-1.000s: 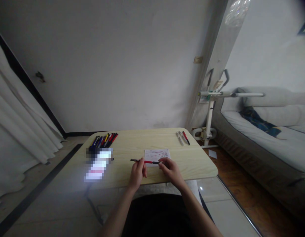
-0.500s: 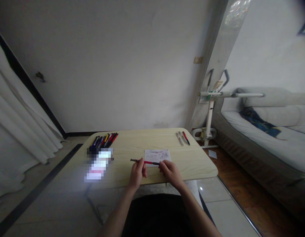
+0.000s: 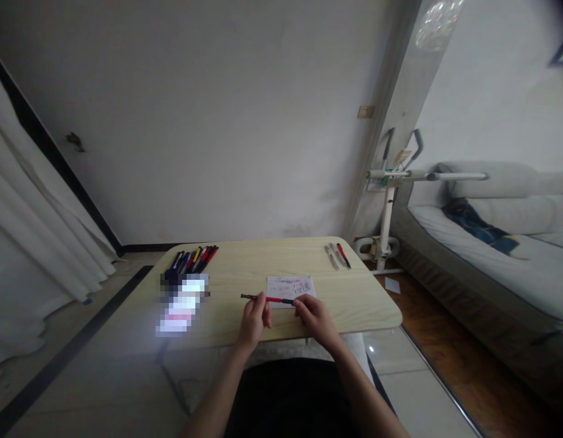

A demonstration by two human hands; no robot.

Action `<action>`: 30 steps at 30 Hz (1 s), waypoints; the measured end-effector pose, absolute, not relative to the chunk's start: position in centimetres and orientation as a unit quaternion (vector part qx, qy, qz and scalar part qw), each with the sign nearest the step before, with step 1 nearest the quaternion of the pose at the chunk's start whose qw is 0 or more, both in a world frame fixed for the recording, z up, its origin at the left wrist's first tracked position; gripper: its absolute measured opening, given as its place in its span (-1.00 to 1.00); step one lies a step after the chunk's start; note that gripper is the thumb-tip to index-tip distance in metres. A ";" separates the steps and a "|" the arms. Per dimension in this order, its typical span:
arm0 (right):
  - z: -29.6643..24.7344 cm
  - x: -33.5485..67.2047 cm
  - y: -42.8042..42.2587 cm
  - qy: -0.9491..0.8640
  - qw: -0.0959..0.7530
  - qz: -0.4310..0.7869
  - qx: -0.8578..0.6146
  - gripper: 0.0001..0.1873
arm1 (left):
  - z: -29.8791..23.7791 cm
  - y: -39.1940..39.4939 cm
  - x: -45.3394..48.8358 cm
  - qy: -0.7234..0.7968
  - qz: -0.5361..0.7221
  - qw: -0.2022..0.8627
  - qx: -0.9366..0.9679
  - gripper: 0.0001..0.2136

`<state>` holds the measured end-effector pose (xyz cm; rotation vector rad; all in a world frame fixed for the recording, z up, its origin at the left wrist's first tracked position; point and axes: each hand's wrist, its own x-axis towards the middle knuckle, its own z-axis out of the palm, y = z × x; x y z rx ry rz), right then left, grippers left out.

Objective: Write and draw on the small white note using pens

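A red and black pen (image 3: 276,299) is held level just above the light wooden table (image 3: 354,304), both hands on it. My left hand (image 3: 254,319) is closed round the pen's left part, with the dark tip sticking out to the left. My right hand (image 3: 314,317) pinches the pen's right end. Just behind the pen lies a small white paper (image 3: 290,283) with scribbles on it.
A row of several coloured pens (image 3: 193,258) lies at the table's back left, beside a blurred-out patch (image 3: 181,304). Three pens (image 3: 337,255) lie at the back right. Right of the table stand an exercise machine (image 3: 388,201) and a grey sofa (image 3: 491,243).
My right hand has shifted slightly left along the pen, uncovering more of the paper. The left hand and pen stay put.
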<state>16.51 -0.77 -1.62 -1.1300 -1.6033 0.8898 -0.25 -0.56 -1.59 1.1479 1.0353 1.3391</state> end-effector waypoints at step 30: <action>-1.0 16.4 -1.1 -0.657 0.463 0.355 -0.477 -0.68 | -1.3 -0.6 -0.2 0.425 0.555 0.533 0.477 -0.61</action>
